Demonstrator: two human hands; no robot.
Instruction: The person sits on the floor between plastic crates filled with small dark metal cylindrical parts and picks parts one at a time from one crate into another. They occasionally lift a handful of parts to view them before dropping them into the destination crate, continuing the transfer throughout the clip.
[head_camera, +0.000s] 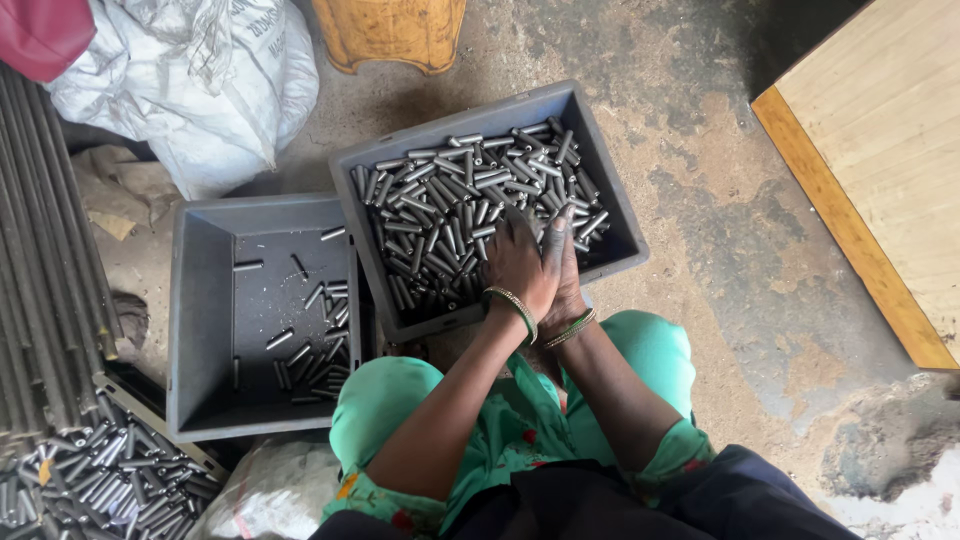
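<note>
Head view: left hand (517, 262) and right hand (562, 272) pressed together, contents unclear, over grey bin (610, 190) of steel pins (450, 200); likely heavy, stiff, slippery; scoop in handfuls.

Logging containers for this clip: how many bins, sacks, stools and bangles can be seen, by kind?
Grey plastic bins: 2, one heaped with short metal pins, one nearly empty
White sacks: 1
Yellow stools: 1, partly cut off
Bangles: 2, one on the left hand's wrist, one on the right hand's wrist
Total: 6
</note>
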